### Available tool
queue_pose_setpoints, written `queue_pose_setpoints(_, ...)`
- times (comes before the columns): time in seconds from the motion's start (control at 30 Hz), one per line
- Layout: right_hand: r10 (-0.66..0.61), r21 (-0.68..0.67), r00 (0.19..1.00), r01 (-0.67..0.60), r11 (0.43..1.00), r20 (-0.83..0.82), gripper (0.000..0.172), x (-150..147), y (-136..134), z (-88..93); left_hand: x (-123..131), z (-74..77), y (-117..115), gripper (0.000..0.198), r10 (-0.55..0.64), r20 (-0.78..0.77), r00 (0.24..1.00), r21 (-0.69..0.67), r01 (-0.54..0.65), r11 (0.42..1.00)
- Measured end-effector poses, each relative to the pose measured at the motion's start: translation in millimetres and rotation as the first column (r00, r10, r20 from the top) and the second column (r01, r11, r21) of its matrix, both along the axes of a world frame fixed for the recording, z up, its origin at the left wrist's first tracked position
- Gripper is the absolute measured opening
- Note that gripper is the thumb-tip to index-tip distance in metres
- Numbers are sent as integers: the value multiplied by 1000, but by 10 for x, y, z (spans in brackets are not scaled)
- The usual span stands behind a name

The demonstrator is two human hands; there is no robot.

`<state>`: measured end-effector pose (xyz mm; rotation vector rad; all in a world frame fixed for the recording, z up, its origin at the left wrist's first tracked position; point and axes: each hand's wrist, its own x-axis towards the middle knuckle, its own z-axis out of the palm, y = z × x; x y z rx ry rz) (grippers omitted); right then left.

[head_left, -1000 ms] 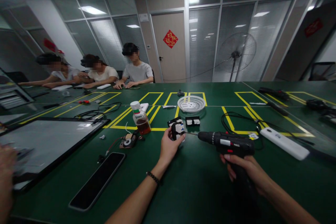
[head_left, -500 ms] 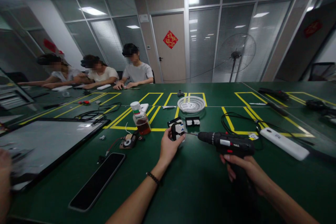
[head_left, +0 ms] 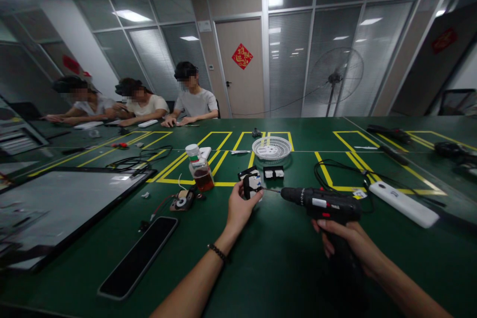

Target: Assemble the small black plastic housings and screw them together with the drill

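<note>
My left hand (head_left: 238, 207) is closed around a small black and white part (head_left: 252, 185) and holds it upright on the green table (head_left: 276, 268). My right hand (head_left: 346, 243) grips the handle of a black cordless drill (head_left: 322, 203). The drill's thin bit points left and its tip touches the right side of the small part. A black beaded bracelet (head_left: 217, 252) sits on my left wrist.
A bottle of brown liquid (head_left: 199, 167), a small speaker part with wires (head_left: 181, 202) and a black phone (head_left: 138, 257) lie to the left. A white fan grille (head_left: 271, 148) and a white power strip (head_left: 403, 203) lie beyond. Three people sit at the far left.
A blurred hand at the lower left edge has moved out of the picture. My hands, the drill and the small part have stayed in place.
</note>
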<state>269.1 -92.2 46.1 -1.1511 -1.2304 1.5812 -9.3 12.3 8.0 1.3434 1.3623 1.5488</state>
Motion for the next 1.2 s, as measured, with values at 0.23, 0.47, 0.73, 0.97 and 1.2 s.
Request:
queue_pose_setpoints(0.23, -3, -12, 1000, 2, 1000, -25, 32, -10, 0, 10, -9, -12, 5, 59, 3, -10, 1000, 4, -3, 1000)
queue_pose_setpoints(0.47, -10, -7, 1000, 10, 1000, -4, 34, -4, -7, 23, -8, -49, 23, 59, -12, -2, 1000, 12, 12, 1000)
queue_pose_setpoints(0.73, -17, -16, 999, 17, 1000, -29, 33, -18, -11, 30, -20, -40, 20, 58, -13, 12, 1000, 5, 13, 1000)
queue_pose_setpoints(0.97, 9, 0, 1000, -9, 1000, -13, 31, 6, -5, 21, -26, -36, 12, 59, -10, -19, 1000, 12, 10, 1000)
queue_pose_setpoints(1.2, 5, -5, 1000, -5, 1000, -17, 30, 11, -8, -4, -23, -47, 18, 59, -8, -17, 1000, 14, 8, 1000)
